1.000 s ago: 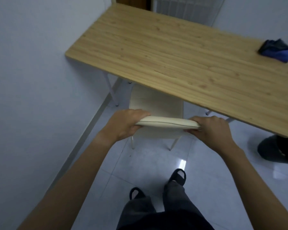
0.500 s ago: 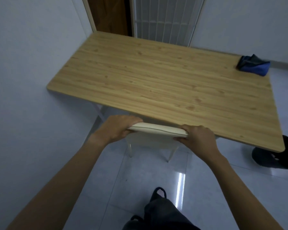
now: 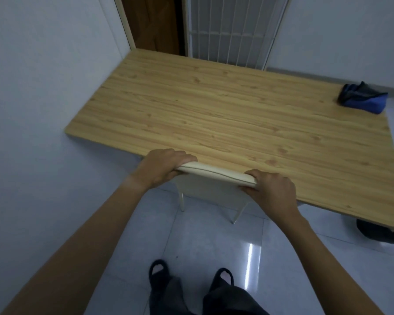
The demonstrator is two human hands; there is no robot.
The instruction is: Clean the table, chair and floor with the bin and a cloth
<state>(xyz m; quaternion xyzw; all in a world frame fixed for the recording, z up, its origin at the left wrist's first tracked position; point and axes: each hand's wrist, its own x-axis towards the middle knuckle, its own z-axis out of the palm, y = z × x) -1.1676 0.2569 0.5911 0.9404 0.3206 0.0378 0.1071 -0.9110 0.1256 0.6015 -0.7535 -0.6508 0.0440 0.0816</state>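
Observation:
A cream chair (image 3: 216, 175) stands tucked under the near edge of a wooden table (image 3: 237, 114); only its backrest top and two rear legs show. My left hand (image 3: 162, 165) grips the left end of the backrest. My right hand (image 3: 271, 189) grips the right end. A crumpled blue and dark cloth (image 3: 362, 98) lies on the table's far right corner. A dark rounded object (image 3: 380, 233), possibly the bin, sits on the floor under the table's right end, mostly hidden.
A white wall runs along the left. Behind the table are a brown door (image 3: 155, 23) and a white barred gate (image 3: 230, 28). The floor (image 3: 203, 242) is glossy pale tile. My feet in dark slippers (image 3: 159, 269) stand behind the chair.
The chair has slid forward under the table, so its seat is hidden now. Both hands kept their grip on the backrest. My view has lifted toward the door and I stepped closer.

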